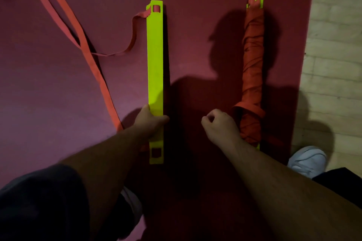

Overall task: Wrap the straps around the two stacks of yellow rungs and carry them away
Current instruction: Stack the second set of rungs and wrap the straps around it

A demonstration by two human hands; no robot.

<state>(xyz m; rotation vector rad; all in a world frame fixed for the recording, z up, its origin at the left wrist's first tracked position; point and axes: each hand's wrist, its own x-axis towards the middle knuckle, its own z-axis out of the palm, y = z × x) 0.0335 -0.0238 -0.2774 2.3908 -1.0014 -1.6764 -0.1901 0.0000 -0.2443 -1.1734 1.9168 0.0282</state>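
A dark red mat [195, 25] covers the floor, with pale wooden planks [337, 45] along its right edge, dimly lit.

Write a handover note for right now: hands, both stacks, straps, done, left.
Left hand: grips the bare left stack near its near end.
Right hand: curled against the wrapped right stack; grip unclear.
Both stacks lie side by side on the red mat.
Loose strap trails from the left stack's far slot across the mat.
Done: right stack wrapped.
Left: wrap the left stack, carry both away.
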